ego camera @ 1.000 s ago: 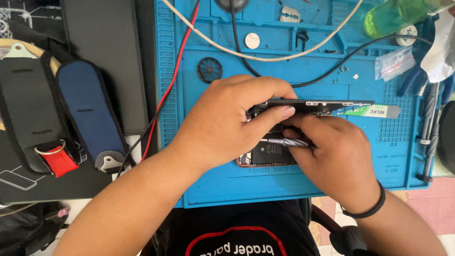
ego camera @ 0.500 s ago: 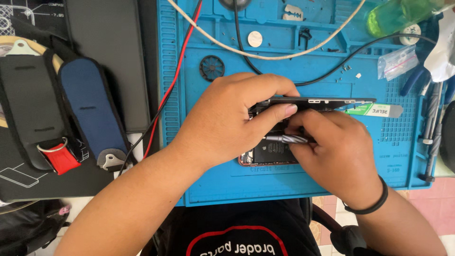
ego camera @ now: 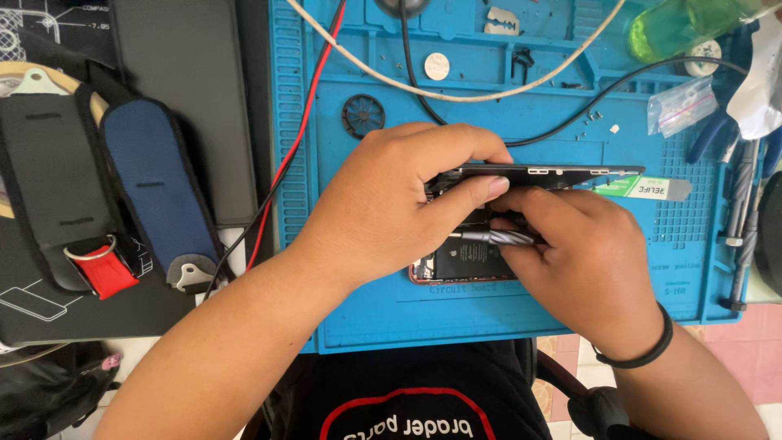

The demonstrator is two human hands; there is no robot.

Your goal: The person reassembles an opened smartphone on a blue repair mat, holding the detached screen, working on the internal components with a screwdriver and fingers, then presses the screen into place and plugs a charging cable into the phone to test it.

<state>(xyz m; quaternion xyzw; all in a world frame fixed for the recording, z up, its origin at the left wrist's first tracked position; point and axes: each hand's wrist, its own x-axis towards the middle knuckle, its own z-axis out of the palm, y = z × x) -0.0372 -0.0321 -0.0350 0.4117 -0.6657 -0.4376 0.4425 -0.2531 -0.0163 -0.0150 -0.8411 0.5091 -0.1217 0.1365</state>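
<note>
phone (ego camera: 464,261) lies open on blue mat (ego camera: 366,310), mid-counter. screen (ego camera: 538,172) already lifted off the body, stood on edge above it, edge-on to camera. left hand (ego camera: 391,204) closed on the screen's near end, thumb pressed along its edge. right hand (ego camera: 586,261) closed on a thin metal driver (ego camera: 493,237), tip pointing left over the phone's insides; exact contact point hidden by fingers. judgement: opening is done, screen not yet free of the body; internal work and reassembly appear left. flat pry tool (ego camera: 643,188) lies just right of the screen. loose screws (ego camera: 590,116), coin cell (ego camera: 437,66), cables above. against the earlier frames: hands, screen and driver hold nearly the same pose; only a slight shift of view.
</note>
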